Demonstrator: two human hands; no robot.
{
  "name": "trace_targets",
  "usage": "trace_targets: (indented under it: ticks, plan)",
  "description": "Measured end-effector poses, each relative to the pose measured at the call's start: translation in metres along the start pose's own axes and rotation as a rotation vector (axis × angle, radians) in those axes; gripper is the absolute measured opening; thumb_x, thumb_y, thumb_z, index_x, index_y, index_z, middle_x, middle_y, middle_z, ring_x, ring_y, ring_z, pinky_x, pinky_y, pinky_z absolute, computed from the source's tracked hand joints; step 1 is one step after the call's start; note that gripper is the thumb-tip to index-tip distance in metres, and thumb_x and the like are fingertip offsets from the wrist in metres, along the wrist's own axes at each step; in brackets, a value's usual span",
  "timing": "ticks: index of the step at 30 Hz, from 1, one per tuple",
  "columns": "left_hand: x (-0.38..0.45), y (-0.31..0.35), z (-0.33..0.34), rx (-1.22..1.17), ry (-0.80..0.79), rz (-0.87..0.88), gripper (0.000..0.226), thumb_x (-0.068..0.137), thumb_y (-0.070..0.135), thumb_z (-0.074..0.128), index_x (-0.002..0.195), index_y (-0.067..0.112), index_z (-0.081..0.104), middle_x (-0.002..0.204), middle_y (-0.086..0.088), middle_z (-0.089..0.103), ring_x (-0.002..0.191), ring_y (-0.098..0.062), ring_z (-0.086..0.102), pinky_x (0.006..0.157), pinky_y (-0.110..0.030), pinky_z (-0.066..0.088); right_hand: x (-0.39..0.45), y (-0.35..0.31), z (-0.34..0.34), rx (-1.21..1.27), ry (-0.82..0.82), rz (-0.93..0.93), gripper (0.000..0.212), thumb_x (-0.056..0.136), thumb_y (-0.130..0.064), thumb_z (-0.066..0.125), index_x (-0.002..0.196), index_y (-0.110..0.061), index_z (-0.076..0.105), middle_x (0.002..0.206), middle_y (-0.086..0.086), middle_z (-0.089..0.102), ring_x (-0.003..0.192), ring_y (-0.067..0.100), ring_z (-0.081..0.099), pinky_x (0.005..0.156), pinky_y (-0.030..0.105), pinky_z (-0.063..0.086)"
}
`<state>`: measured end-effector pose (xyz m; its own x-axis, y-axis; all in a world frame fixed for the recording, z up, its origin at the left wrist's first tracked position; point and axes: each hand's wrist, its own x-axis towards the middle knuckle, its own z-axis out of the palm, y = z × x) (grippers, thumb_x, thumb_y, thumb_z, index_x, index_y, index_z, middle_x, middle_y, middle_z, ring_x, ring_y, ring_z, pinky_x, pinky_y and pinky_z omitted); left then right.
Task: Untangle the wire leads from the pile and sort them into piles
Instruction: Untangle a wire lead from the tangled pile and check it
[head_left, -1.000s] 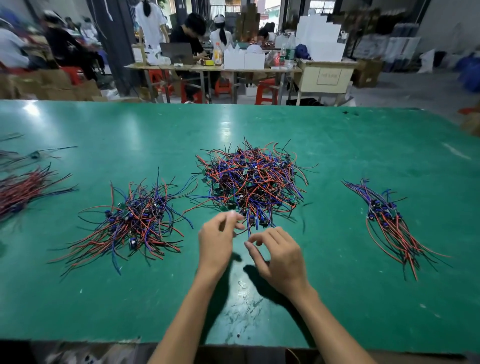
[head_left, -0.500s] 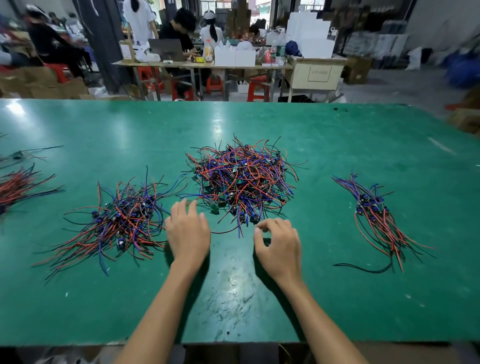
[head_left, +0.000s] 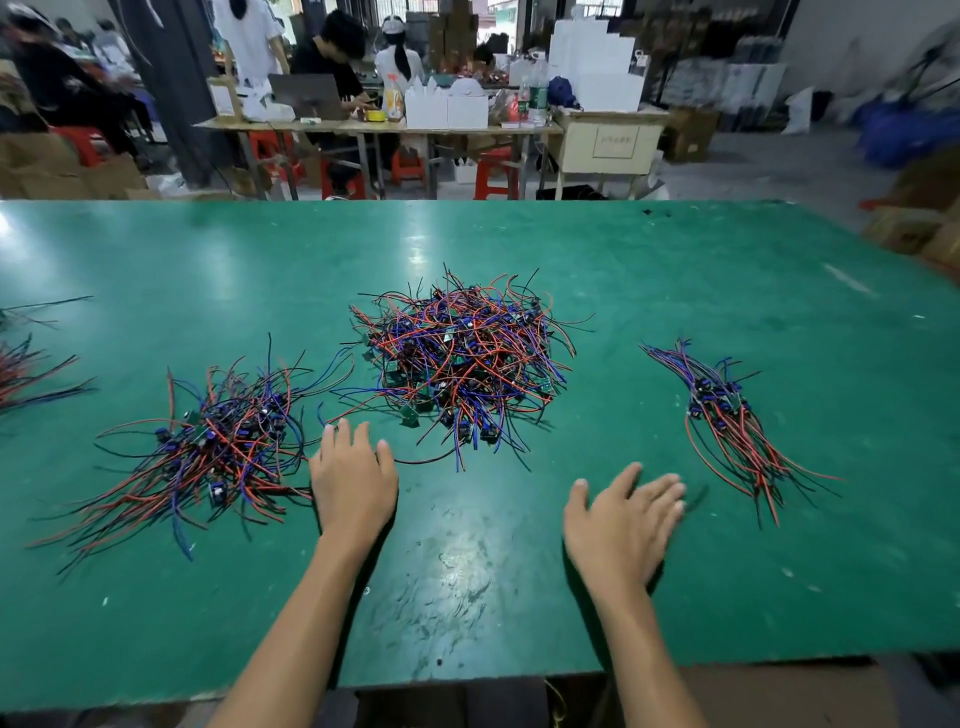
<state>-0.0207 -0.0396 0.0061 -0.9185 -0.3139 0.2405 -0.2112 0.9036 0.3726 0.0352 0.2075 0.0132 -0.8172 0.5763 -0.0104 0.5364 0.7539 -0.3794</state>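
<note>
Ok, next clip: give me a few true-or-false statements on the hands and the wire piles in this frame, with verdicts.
1. Both hands are open and hold no wire. True: the left hand and right hand have straight fingers.
2. The biggest tangle lies at the middle of the green table. True.
3. The pile on the right is the largest. False: it is the smallest and neatest.
4. The left hand rests on top of the middle tangle. False: it is nearer, beside the left pile.

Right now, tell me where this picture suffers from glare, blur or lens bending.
Head view: overhead light glares off the green table and off its worn patch near the front edge; the right hand is motion-blurred at the fingertips, the left hand sharp; the wide lens bows the table's edges, and the right background smears.
</note>
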Motion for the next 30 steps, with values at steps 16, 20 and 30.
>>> trace_targets:
  ticks: [16, 20, 30]
  plan:
    - [-0.025, -0.006, -0.013, -0.491, 0.035, 0.172, 0.032, 0.087, -0.012, 0.064, 0.112, 0.007, 0.072, 0.105, -0.007, 0.070, 0.097, -0.023, 0.064, 0.091, -0.037, 0.053, -0.006, 0.024, -0.012, 0.585, -0.011, -0.470, 0.050, 0.082, 0.013, 0.067, 0.112, -0.027, 0.074, 0.110, -0.010, 0.072, 0.086, -0.006, 0.064, 0.083, 0.006, 0.042]
    - [-0.026, -0.009, -0.014, -0.380, 0.028, 0.152, 0.032, 0.092, 0.004, 0.069, 0.123, 0.009, 0.071, 0.122, -0.006, 0.066, 0.116, -0.023, 0.054, 0.102, -0.033, 0.042, -0.015, 0.003, -0.003, 0.711, -0.010, -0.464, 0.050, 0.078, 0.018, 0.057, 0.106, -0.022, 0.069, 0.108, 0.000, 0.063, 0.103, 0.012, 0.065, 0.082, 0.025, 0.059]
    - [-0.039, -0.004, -0.018, -0.160, 0.116, 0.232, 0.009, 0.084, -0.004, 0.074, 0.085, 0.005, 0.074, 0.077, -0.012, 0.064, 0.077, -0.034, 0.055, 0.073, -0.041, 0.038, -0.058, -0.046, 0.011, 1.025, -0.066, -0.272, 0.028, 0.071, -0.001, 0.076, 0.083, -0.025, 0.067, 0.087, -0.009, 0.073, 0.086, -0.002, 0.070, 0.076, 0.014, 0.052]
